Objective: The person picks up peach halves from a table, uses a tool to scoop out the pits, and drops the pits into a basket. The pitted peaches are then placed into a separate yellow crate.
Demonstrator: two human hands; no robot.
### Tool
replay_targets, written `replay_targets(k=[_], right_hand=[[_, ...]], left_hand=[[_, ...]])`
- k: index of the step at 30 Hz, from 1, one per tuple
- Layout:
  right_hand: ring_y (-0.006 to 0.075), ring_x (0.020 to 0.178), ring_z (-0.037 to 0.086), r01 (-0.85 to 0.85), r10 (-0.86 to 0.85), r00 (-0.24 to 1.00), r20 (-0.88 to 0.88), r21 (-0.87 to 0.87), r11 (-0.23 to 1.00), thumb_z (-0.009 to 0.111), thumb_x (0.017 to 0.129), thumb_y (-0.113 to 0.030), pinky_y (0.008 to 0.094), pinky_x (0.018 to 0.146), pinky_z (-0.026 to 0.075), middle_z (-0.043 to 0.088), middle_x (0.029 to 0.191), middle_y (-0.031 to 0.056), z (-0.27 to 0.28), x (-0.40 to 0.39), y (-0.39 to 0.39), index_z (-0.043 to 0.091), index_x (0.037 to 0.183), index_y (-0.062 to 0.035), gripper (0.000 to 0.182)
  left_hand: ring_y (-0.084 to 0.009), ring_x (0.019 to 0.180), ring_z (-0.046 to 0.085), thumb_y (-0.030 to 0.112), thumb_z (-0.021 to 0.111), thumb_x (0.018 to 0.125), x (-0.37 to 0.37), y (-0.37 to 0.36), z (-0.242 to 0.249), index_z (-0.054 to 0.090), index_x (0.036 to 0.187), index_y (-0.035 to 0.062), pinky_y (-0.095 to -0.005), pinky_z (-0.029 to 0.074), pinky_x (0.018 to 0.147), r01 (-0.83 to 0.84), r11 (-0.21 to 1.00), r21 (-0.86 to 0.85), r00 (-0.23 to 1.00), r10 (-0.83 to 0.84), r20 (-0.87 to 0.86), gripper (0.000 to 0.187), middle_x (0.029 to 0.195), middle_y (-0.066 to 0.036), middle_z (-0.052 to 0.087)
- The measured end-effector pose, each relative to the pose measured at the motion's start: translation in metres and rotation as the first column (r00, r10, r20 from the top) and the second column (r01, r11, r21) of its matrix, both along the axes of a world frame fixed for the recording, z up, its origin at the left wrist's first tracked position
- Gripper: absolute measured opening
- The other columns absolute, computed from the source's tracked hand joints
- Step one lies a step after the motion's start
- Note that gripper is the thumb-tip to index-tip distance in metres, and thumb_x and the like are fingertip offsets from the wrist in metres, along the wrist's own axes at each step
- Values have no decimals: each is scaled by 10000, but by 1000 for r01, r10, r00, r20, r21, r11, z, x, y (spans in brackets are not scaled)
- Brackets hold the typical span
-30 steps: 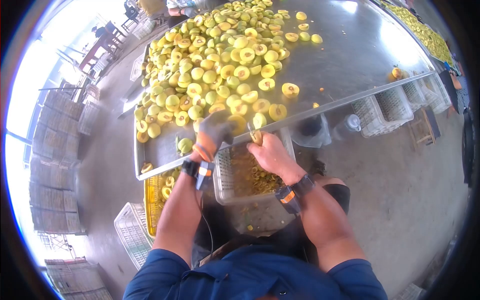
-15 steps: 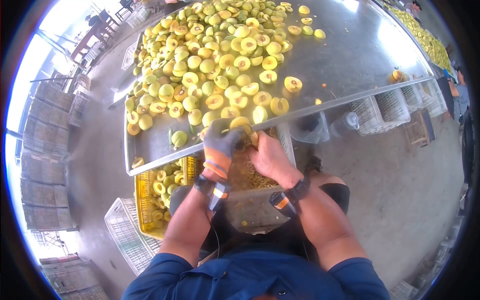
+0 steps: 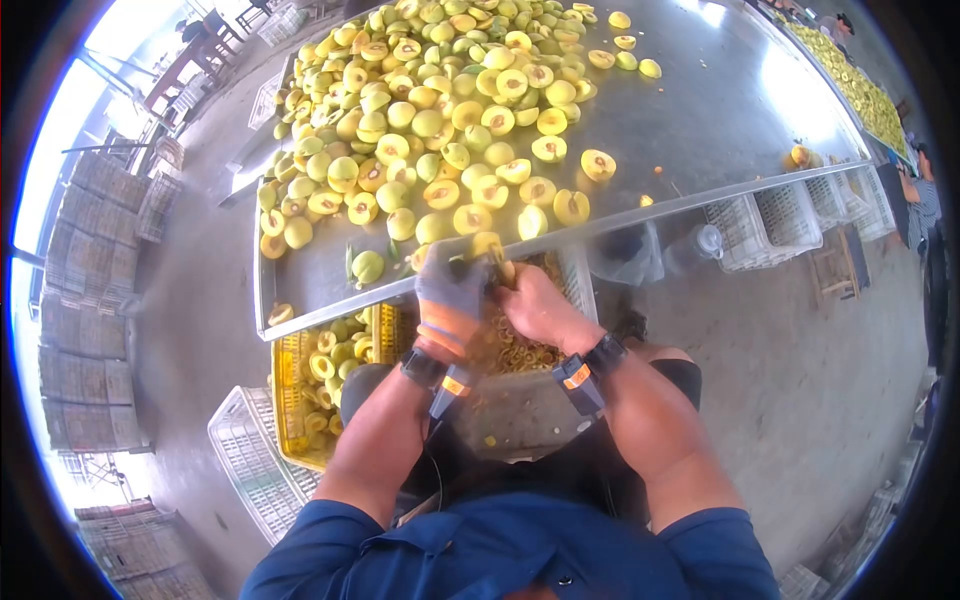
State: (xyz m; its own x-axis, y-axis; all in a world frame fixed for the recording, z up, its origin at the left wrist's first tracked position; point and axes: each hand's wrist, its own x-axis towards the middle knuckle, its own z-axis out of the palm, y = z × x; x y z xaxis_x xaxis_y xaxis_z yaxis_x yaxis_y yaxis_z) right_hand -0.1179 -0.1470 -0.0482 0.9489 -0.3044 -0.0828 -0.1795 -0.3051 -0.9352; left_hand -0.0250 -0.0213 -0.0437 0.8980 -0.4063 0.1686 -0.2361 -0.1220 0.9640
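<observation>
My left hand, in a grey glove with an orange cuff, is closed around a yellow fruit at the near edge of the steel table. My bare right hand is pressed against the same fruit from the right, gripping a small tool whose tip is mostly hidden. Both hands hover over a pale crate holding pits and scraps. A big heap of halved yellow fruit covers the table beyond.
A yellow crate with halved fruit sits low left, a white crate beside it. More white crates and a plastic bottle stand under the table at right. Stacked crates line the left wall.
My left hand has pulled back from the table edge with a fruit toward my body. The right hand has closed in on it.
</observation>
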Motion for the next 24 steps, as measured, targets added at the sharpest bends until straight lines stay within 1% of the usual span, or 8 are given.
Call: replay_targets(k=[4, 7, 10, 13, 14, 16, 21, 24], right_hand=[[533, 997, 675, 151, -172, 979, -111, -176, 973, 610, 992, -177, 523, 852, 540, 730, 981, 290, 9, -2, 10, 664, 1122, 36, 255], [504, 999, 688, -47, 182, 940, -287, 422, 906, 605, 989, -170, 504, 861, 539, 734, 994, 285, 53, -5, -6, 670, 1121, 36, 253], [454, 1014, 703, -63, 50, 994, 97, 134, 989, 622, 975, -157, 483, 882, 535, 736, 1016, 271, -9, -3, 0, 673, 1142, 33, 258], [432, 1047, 700, -60, 47, 983, 180, 70, 996, 638, 957, -142, 473, 904, 529, 735, 1038, 266, 9, -10, -2, 676, 1167, 30, 274], [446, 1050, 694, -74, 56, 986, 157, 108, 991, 644, 951, -142, 481, 904, 531, 733, 1044, 270, 20, -13, -3, 672, 1167, 28, 276], [474, 1057, 682, -97, 76, 990, 116, 181, 979, 656, 939, -143, 497, 903, 534, 730, 1058, 279, 37, -16, -8, 663, 1165, 25, 282], [520, 1063, 649, 67, -65, 998, 20, -129, 989, 662, 947, -153, 531, 899, 536, 710, 1073, 313, 31, -18, -6, 638, 1153, 30, 276], [527, 1044, 653, 101, -98, 995, 29, -114, 988, 659, 957, -159, 557, 880, 531, 706, 1042, 326, 40, -18, -1, 618, 1141, 40, 274]], left_hand=[[-237, 896, 711, 96, 820, 886, -5, 4, 8, 663, 1154, 7, -364, 570, 800, -79, 984, 161, 968, 37, 247, 323, 994, -165, 736], [-138, 912, 691, 13, 800, 912, 8, 10, -10, 666, 1241, -2, -278, 579, 789, -41, 990, 134, 966, 5, 260, 356, 1085, -98, 727], [-208, 932, 715, 111, 781, 915, 5, 8, 13, 697, 1143, -13, -348, 582, 789, 65, 998, -22, 998, -65, -24, 273, 1040, -137, 730], [-183, 968, 718, 148, 693, 997, 22, 15, 35, 712, 1185, -21, -315, 592, 797, 169, 938, -303, 791, -312, -526, 253, 1112, -123, 734], [-157, 984, 715, 168, 609, 1056, 28, 18, 23, 703, 1244, -22, -294, 600, 788, 334, 929, -160, 905, -364, -222, 283, 1150, -102, 733], [-153, 972, 716, 167, 607, 1059, 22, 12, 25, 701, 1254, -12, -295, 601, 774, 337, 925, -175, 905, -370, -213, 282, 1145, -86, 730], [-148, 1066, 676, 186, 643, 1034, 11, 5, 36, 654, 1400, -10, -293, 569, 880, 271, 925, -268, 835, -364, -412, 416, 1225, -100, 734], [-155, 1092, 670, 224, 672, 1018, 11, 2, 35, 659, 1404, -3, -305, 550, 936, 291, 947, -134, 921, -316, -227, 449, 1245, -98, 734]])
